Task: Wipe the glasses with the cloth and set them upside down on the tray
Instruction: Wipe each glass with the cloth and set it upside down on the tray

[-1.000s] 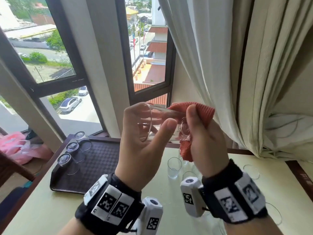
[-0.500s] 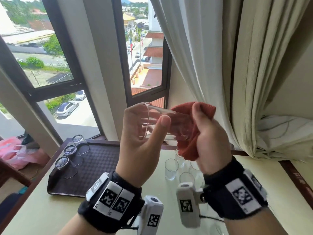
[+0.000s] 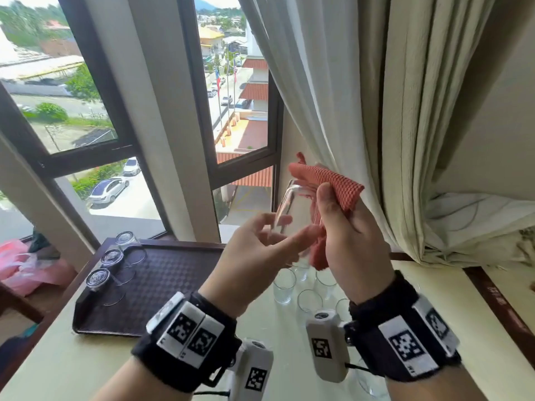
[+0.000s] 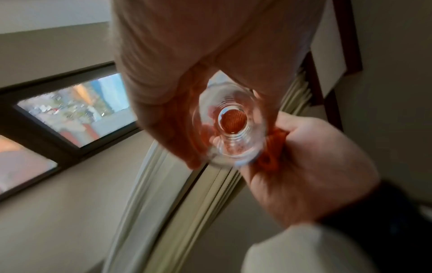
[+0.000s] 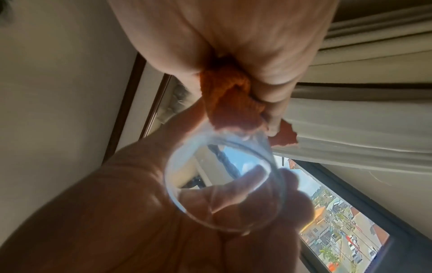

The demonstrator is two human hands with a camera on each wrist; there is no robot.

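A clear glass (image 3: 291, 211) is held up in front of the window, tilted, with its base up and to the right. My left hand (image 3: 275, 234) grips it at the rim end with thumb and fingers. My right hand (image 3: 344, 227) holds a red cloth (image 3: 330, 183) wrapped over the base end. The left wrist view looks into the glass (image 4: 230, 125), and the cloth (image 4: 233, 121) shows red through its bottom. The right wrist view has the rim (image 5: 224, 184) against my left palm. A dark brown tray (image 3: 173, 285) carries three glasses (image 3: 113, 257) upside down along its left side.
Several upright glasses (image 3: 285, 285) stand on the pale table (image 3: 72, 369) below my hands, right of the tray. A cream curtain (image 3: 376, 111) hangs close on the right. The window frame (image 3: 202, 125) is behind. A pink bag (image 3: 23, 270) lies off the table's left.
The glass has tipped from lying sideways to a steeper tilt with its base higher. Both hands have shifted up and right, and the cloth now covers more of the base end.
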